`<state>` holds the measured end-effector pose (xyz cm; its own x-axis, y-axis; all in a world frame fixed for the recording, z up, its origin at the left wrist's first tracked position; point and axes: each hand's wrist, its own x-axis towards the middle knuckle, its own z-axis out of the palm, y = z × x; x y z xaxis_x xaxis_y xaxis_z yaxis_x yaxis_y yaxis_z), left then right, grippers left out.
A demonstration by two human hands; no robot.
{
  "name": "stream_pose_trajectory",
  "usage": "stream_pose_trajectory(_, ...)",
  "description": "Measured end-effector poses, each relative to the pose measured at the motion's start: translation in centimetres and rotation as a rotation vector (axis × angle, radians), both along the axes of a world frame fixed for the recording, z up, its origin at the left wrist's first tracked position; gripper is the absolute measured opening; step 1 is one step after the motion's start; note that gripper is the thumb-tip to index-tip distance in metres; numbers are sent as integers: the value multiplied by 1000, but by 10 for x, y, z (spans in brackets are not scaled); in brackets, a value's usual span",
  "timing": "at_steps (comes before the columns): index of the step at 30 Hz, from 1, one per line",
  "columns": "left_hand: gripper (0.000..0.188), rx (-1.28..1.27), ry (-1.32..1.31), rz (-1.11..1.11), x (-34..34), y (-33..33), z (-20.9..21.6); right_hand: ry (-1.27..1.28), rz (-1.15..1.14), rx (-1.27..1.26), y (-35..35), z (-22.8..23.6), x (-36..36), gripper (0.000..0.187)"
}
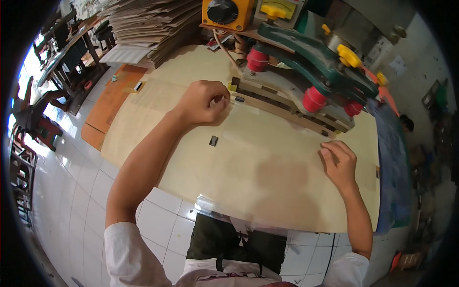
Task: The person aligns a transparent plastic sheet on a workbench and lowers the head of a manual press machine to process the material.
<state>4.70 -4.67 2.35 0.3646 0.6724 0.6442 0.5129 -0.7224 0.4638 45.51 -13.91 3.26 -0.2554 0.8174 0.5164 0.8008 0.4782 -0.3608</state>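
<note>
My left hand (206, 102) is closed, thumb and fingers curled together, beside the left end of a press machine's long metal bar (272, 103). What its fingertips hold, if anything, I cannot make out. My right hand (340, 162) has its thumb close to its bent fingers, just in front of the bar's right end. Anything thin in that pinch is too small to see. Between my hands lies the pale yellowish board (267, 143). Small black pieces sit on it: one piece (213, 140) in front of my left hand, another piece (240, 99) beside the bar.
The press has a dark green arm (306, 48), red insulators (314, 99) and yellow knobs (349, 56). A yellow box with a black dial (223, 11) stands behind. Stacked brown sheets (148, 28) rise at back left. Clear plastic (205, 203) shines at the board's front edge; blue sheeting (394, 167) hangs right.
</note>
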Motion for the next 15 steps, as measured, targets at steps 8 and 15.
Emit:
stream_pose_trajectory(8,10,-66,33,-19,-6,4,-6,-158,61,82,-1,-5,-6,18)
stream_pose_trajectory(15,5,-61,49,-44,-5,9,-13,-182,84,115,1,-5,-4,20)
